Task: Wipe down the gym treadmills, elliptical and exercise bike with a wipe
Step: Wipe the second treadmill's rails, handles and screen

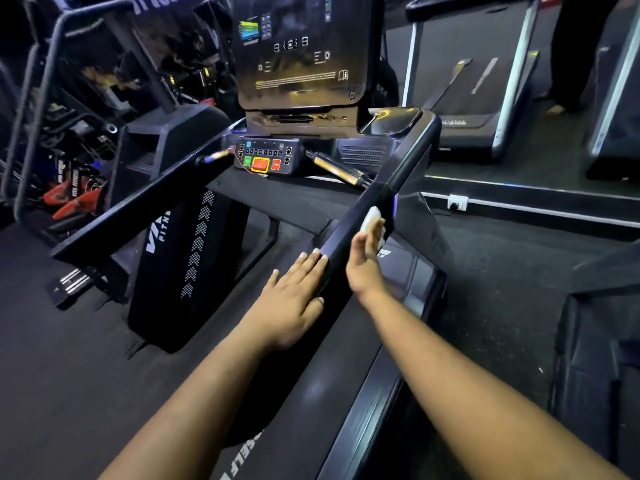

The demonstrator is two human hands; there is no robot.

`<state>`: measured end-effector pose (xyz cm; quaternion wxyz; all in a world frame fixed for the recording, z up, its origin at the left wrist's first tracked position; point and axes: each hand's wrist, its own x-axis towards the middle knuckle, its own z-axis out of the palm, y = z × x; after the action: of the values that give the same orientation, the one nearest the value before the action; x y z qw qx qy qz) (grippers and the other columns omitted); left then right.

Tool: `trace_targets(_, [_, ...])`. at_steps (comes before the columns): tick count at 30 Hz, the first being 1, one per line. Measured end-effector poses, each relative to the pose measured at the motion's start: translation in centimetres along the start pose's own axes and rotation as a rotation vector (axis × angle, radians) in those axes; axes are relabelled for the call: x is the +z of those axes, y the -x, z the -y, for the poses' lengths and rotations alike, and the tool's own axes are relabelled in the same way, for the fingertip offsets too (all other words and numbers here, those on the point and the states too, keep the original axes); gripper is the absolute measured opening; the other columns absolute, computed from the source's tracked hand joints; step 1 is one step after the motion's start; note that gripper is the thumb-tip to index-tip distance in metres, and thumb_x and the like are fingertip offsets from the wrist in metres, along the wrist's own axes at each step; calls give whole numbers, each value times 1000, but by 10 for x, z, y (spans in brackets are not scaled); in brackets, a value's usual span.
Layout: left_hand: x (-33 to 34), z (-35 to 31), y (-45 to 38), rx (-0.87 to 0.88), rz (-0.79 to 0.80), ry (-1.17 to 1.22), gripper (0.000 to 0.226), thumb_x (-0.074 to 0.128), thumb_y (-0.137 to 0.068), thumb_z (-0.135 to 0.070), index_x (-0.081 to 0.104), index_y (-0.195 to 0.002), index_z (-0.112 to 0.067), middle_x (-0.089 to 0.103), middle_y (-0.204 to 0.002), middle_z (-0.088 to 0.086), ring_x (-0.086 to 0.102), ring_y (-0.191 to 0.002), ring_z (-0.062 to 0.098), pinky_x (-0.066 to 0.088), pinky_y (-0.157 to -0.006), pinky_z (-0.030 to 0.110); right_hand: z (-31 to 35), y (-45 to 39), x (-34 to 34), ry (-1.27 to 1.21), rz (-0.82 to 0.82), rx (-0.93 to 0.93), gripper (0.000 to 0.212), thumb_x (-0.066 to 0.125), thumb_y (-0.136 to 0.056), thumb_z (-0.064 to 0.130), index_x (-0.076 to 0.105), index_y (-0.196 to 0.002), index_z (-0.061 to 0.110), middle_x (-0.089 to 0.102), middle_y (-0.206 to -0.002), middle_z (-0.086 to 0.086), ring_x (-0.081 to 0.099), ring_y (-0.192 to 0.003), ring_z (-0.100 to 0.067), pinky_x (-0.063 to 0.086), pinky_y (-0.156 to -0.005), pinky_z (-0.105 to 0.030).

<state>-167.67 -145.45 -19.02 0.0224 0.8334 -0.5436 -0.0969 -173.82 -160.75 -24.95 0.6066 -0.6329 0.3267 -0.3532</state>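
- The wipe point(371, 220), a small white wad, is lying against the outer face of the right handrail point(377, 209) of the nearest treadmill point(391, 386), about midway along the rail.
- The right hand point(365, 261) is pressing the wipe to the rail with straight, extended fingers, palm turned toward the rail; the fingers are flat, not curled round the wad.
- The left hand point(294, 299) is resting flat on the inner side of the same handrail, nearer the person than the wipe, fingers spread and released, holding nothing.
- Beyond the handrail's far end, the control panel point(266, 160) with green and red buttons is sitting below the dark display screen point(298, 50); the left handrail point(138, 206) is running parallel on the opposite side of the belt.
- Past the handrail to the right, a second treadmill point(464, 81) is standing well apart; other gym machines point(69, 133) are crowding the far left.
- Progress, as a judgement: the wiping appears to be in an early-to-middle stage. This one rail is being treated; whether the console, the other rail and the second treadmill are already clean cannot be told. No elliptical or exercise bike is plainly identifiable, so those are presumably still to be done.
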Motion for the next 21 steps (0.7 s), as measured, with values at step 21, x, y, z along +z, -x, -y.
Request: trace_targets(21, [0, 0, -1, 5, -18, 35, 70, 41, -106, -33, 0, -163, -34, -11, -168, -19, -12, -154, 3, 3, -127, 51, -45, 103, 32, -26, 195, -243, 104, 13, -82, 90, -11, -154, 19, -21, -165, 1, -24, -152, -9, -13, -123, -26])
